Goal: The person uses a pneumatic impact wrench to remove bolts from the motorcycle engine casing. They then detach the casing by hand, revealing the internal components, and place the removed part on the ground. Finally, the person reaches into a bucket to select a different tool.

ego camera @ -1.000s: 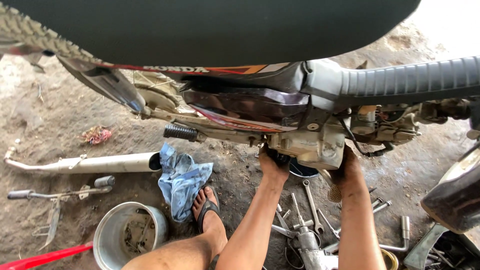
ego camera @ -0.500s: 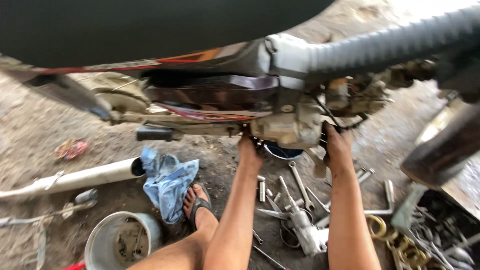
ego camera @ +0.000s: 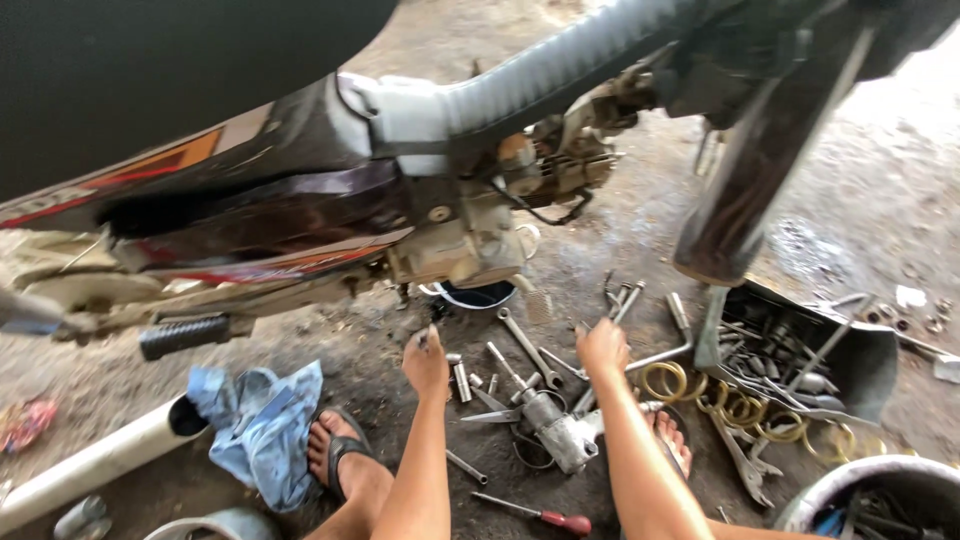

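Your left hand (ego camera: 427,362) is raised under the motorcycle engine (ego camera: 462,245), fingers pinched together on a small dark part (ego camera: 424,339) that is too small to name. Your right hand (ego camera: 602,347) hangs over the scattered tools, fingers curled loosely; you cannot tell from here whether they grip anything.

Between your 2 forearms, on the dirt ground (ego camera: 620,225), lie wrenches (ego camera: 528,345) and a grey air impact tool (ego camera: 558,432). A red-handled screwdriver (ego camera: 540,515) lies near your left forearm. Under the engine sits a dark round drain pan (ego camera: 478,295). Your left foot wears a sandal (ego camera: 338,452), touching a crumpled blue rag (ego camera: 258,428). A pale exhaust pipe (ego camera: 95,462) lies just beside the rag. To your right, brass rings (ego camera: 664,381) lie near a black tray of tools (ego camera: 800,358).
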